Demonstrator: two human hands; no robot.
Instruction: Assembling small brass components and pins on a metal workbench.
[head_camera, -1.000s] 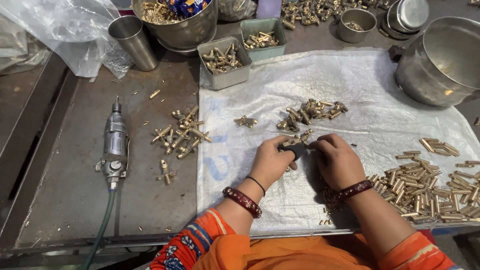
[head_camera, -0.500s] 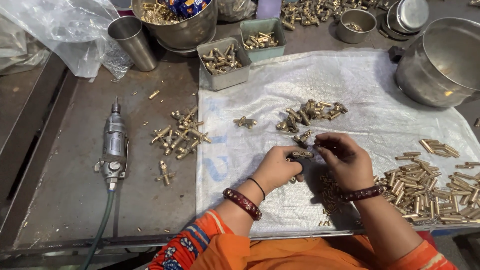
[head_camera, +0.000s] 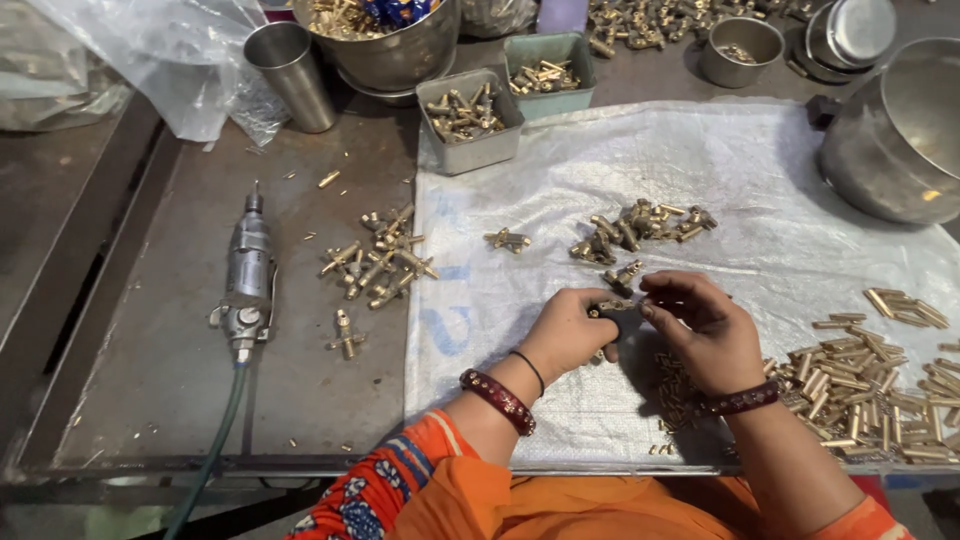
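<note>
My left hand (head_camera: 566, 332) and my right hand (head_camera: 700, 325) meet over a white woven sheet (head_camera: 760, 180), both pinching one small brass fitting (head_camera: 612, 306) between the fingertips. Just beyond the hands lies a small heap of brass fittings (head_camera: 640, 228). A single fitting (head_camera: 508, 240) lies to its left on the sheet. Short brass pins (head_camera: 870, 385) are piled at my right wrist. Both wrists wear dark red bangles.
A grey power tool (head_camera: 246, 280) with a green hose lies on the metal bench at left, near scattered brass fittings (head_camera: 378, 260). Small trays of parts (head_camera: 468, 118), a steel cup (head_camera: 290, 72), steel bowls and a large steel pot (head_camera: 900, 140) stand at the back and right.
My right hand has lifted and shifted slightly right and away; both hands now hold the fitting a little higher on the sheet. Nothing else has moved.
</note>
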